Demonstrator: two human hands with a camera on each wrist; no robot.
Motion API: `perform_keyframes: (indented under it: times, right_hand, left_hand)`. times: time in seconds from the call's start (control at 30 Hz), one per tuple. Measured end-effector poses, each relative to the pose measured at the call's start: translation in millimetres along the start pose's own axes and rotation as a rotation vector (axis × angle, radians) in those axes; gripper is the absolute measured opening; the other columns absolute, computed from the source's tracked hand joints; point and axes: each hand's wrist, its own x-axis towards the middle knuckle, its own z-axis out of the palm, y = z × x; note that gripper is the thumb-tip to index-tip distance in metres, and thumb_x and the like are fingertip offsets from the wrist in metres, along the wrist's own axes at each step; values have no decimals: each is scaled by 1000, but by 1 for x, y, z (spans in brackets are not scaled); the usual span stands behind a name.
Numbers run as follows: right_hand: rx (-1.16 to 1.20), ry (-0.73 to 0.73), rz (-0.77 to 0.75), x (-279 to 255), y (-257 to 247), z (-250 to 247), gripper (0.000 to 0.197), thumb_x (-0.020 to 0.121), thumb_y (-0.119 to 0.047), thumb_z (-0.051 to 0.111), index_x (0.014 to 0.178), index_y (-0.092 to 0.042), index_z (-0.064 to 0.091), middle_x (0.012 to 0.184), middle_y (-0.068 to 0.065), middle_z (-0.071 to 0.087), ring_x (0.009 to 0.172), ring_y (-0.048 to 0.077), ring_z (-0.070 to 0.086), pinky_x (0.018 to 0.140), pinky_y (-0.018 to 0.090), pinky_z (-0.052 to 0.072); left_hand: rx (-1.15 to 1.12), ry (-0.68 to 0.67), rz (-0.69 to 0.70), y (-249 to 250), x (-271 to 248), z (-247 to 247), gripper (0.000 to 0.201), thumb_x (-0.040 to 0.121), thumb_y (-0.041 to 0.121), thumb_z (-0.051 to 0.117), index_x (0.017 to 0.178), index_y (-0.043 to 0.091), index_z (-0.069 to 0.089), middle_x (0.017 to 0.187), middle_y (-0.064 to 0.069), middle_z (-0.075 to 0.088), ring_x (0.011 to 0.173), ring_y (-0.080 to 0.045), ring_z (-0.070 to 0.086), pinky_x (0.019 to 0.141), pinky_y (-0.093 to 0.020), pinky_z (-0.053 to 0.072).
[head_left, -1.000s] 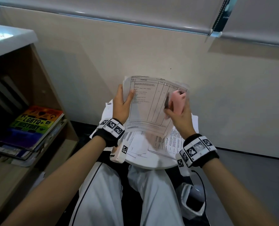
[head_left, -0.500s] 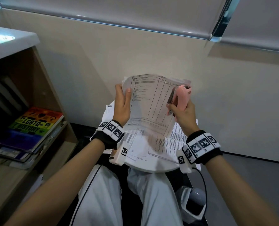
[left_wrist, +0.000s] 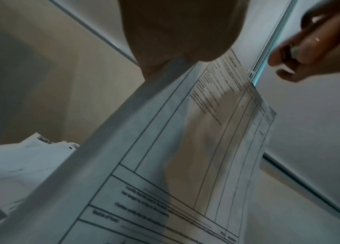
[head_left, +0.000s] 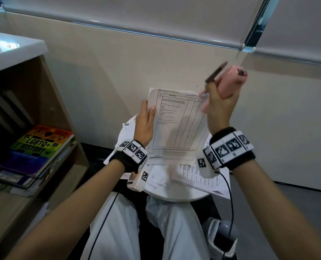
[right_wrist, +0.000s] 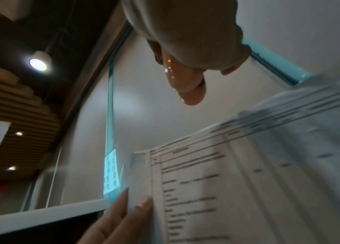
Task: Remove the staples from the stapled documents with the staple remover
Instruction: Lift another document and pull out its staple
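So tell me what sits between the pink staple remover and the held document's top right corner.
Nothing: in the head view the staple remover in the right hand is clear of the document, only wall behind the gap.

We see open air above the held document [head_left: 176, 121], where our right hand [head_left: 218, 107] lifts the pink staple remover [head_left: 231, 83]. To the left the wooden shelf [head_left: 49, 102] (books [head_left: 37, 147] stacked inside) narrows passage; loose papers [head_left: 199, 179] cover the round stool [head_left: 176, 196] below.
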Motion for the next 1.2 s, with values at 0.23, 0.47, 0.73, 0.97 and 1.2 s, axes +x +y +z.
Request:
perform_keyframes:
  times: [0.23,0.47,0.73,0.97,1.2]
  right_hand:
    - [61,-43,46,-3,-5,74,10,86,-2,60,83,-9,56,72,2,58,44,-5,52,43,15,44]
    - [-139,-72,-40,-15,19,91,16,78,-26,68,66,-21,59,56,-7,58,47,5,55,50,29,49]
    - [-163,-107,-105,-17,19,98,18,65,-20,62,53,-25,49,50,-9,48,48,13,45,49,29,40]
    - [-126,-63,-133,5,9,81,26,60,-39,66,80,-22,66,63,-1,65,64,28,63,68,47,56]
    - [-254,-9,136,10,28,-22,59,65,-35,68,121,-30,52,116,22,55,92,41,64,82,56,52]
  left_hand:
    - [103,-15,47,1,-5,0,28,102,37,31,106,11,42,86,-13,62,76,-28,62,68,-49,54]
    - [202,1,82,-4,-1,-4,36,96,54,26,96,21,38,65,-2,51,59,-30,53,57,-51,49]
    - [110,-73,69,6,-4,-4,17,98,37,43,95,22,36,62,15,51,51,-3,47,53,-35,46]
    - [-169,-40,-108,-12,-34,-6,37,91,14,61,118,18,36,109,-2,64,98,-16,67,81,-33,58]
    - [-284,29,-216,-31,-30,-10,45,91,8,59,127,10,31,123,-2,60,113,-15,61,100,-37,50]
